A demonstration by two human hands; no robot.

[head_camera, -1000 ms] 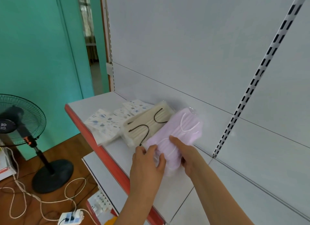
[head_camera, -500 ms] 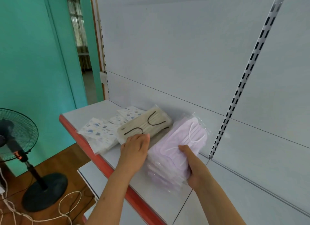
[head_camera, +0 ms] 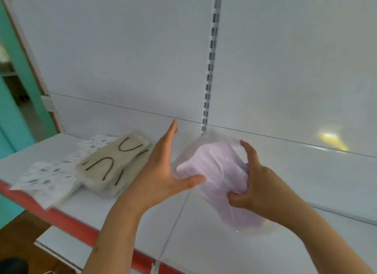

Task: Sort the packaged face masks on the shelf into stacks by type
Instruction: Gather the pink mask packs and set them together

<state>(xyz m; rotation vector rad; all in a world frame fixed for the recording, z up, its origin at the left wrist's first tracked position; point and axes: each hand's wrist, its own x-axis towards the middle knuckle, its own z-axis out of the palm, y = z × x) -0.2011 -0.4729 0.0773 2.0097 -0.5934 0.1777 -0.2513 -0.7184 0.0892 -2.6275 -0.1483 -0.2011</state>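
Right hand (head_camera: 253,184): fingers curled over the near right edge of the pink mask pack (head_camera: 216,171), thumb under it, gripping; pack held above the shelf (head_camera: 204,243), its clear wrapper blurred, so the edges are hard to trace and its lower end is partly hidden behind the wrist.

Left hand (head_camera: 163,167): spread flat, fingers straight and pointing up toward the back panel (head_camera: 122,59), thumb stretched out to the pack's left edge; whether the thumb truly touches the wrapper cannot be told through the blur.

Beige mask packs (head_camera: 114,163): left of the left hand, lying on the shelf, dark ear loops visible; how many are stacked is unclear.

White patterned mask packs (head_camera: 49,177): further left still, partly tucked under the beige ones, their print smeared and unreadable.

Slotted upright strip (head_camera: 211,65): on the back panel above and between the two hands; its foot is hidden behind the pink pack's wrapper.

Red shelf edge (head_camera: 67,218): below the left forearm, partly covered by it.
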